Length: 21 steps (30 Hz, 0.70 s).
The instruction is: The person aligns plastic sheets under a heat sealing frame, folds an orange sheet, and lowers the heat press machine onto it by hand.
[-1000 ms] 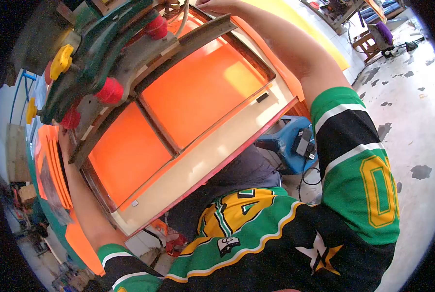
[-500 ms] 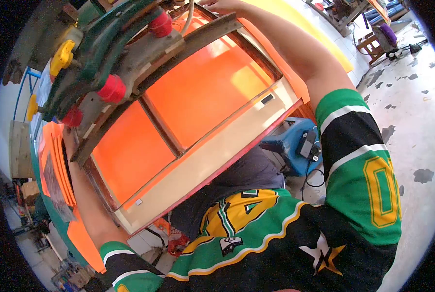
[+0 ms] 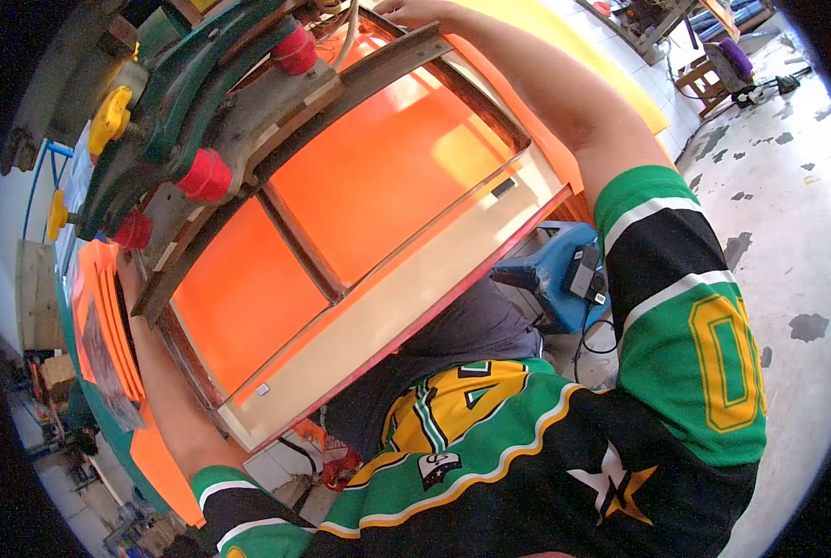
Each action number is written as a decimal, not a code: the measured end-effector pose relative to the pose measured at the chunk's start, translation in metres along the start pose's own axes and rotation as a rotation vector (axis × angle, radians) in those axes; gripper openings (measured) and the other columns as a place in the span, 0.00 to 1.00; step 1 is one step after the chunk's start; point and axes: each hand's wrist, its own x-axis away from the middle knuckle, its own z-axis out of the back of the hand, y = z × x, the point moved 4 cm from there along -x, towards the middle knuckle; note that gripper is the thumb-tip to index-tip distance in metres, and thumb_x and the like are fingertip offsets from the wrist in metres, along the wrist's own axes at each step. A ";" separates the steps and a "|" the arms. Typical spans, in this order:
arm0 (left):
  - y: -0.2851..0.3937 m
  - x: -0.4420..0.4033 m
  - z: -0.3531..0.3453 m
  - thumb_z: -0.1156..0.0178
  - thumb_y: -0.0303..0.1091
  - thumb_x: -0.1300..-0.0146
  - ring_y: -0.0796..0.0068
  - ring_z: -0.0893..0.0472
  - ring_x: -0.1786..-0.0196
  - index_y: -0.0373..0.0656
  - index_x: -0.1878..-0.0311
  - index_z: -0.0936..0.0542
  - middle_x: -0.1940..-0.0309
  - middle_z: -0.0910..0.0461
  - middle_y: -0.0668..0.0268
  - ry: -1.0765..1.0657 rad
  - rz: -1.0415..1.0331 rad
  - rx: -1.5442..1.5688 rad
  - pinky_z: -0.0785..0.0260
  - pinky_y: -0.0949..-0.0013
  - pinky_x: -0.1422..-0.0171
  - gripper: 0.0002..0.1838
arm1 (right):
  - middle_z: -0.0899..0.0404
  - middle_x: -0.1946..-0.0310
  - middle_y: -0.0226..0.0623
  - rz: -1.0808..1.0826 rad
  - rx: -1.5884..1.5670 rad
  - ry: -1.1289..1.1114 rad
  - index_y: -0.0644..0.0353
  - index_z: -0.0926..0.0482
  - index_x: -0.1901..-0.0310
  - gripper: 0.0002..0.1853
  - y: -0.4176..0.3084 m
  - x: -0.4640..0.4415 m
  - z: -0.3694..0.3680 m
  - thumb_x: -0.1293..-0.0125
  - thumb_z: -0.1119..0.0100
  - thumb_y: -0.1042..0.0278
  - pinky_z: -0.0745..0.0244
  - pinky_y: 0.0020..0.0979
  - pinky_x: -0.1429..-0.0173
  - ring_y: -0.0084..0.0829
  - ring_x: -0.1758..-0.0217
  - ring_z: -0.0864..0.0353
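Orange sheet material (image 3: 378, 172) lies under a dark metal frame (image 3: 301, 244) on a cream board with a red edge. Across the frame's far side runs a dark metal bar (image 3: 369, 76), below a green machine (image 3: 178, 102) with red cylindrical parts (image 3: 203, 175). My right hand (image 3: 413, 13) is at the top edge of the view, by the far right corner of the frame; its fingers are partly cut off. My left forearm reaches along the frame's left side, and my left hand is hidden behind the bar and machine.
Stacked orange sheets (image 3: 108, 316) lie left of my left forearm. Yellow material (image 3: 564, 46) is beyond my right arm. A blue stool (image 3: 550, 270) with a black device and cable stands below the board's right end. A workbench is at the upper right.
The view shifted slightly and came back. My arms, the frame and the machine keep nearly the same positions relative to each other.
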 end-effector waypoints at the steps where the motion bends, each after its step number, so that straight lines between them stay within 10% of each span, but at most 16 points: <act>1: -0.011 -0.002 0.003 0.44 0.37 0.21 0.70 0.20 0.48 0.36 0.41 0.20 0.50 0.16 0.65 -0.027 0.045 0.042 0.30 0.64 0.42 0.15 | 0.09 0.51 0.34 -0.017 0.009 0.006 0.52 0.10 0.43 0.19 -0.004 0.003 0.002 0.31 0.32 0.55 0.24 0.34 0.38 0.29 0.49 0.14; 9: -0.004 0.002 -0.004 0.45 0.37 0.20 0.72 0.21 0.51 0.37 0.42 0.19 0.53 0.17 0.66 -0.010 0.053 0.112 0.30 0.66 0.44 0.14 | 0.10 0.52 0.31 -0.037 0.097 -0.041 0.53 0.11 0.42 0.19 -0.025 0.014 0.008 0.28 0.34 0.53 0.23 0.36 0.40 0.27 0.50 0.14; 11: -0.001 0.004 -0.006 0.46 0.37 0.20 0.72 0.21 0.52 0.38 0.43 0.19 0.54 0.17 0.66 0.006 0.064 0.154 0.29 0.67 0.45 0.14 | 0.16 0.71 0.29 -0.180 -0.102 -0.003 0.60 0.10 0.55 0.12 -0.055 0.037 0.014 0.29 0.33 0.60 0.25 0.30 0.59 0.23 0.65 0.20; 17: 0.078 0.027 -0.034 0.41 0.50 0.20 0.81 0.24 0.63 0.41 0.49 0.18 0.60 0.20 0.74 0.087 0.239 0.516 0.33 0.75 0.59 0.19 | 0.15 0.67 0.27 -0.054 0.142 -0.078 0.56 0.10 0.53 0.12 -0.052 0.032 0.020 0.24 0.40 0.60 0.24 0.35 0.54 0.25 0.62 0.19; 21: 0.118 0.031 -0.033 0.39 0.49 0.21 0.84 0.25 0.63 0.41 0.48 0.16 0.65 0.21 0.76 0.120 -0.003 0.230 0.35 0.73 0.61 0.18 | 0.15 0.63 0.28 0.010 0.244 -0.073 0.57 0.12 0.49 0.12 -0.061 0.038 0.029 0.24 0.41 0.61 0.24 0.35 0.52 0.25 0.59 0.19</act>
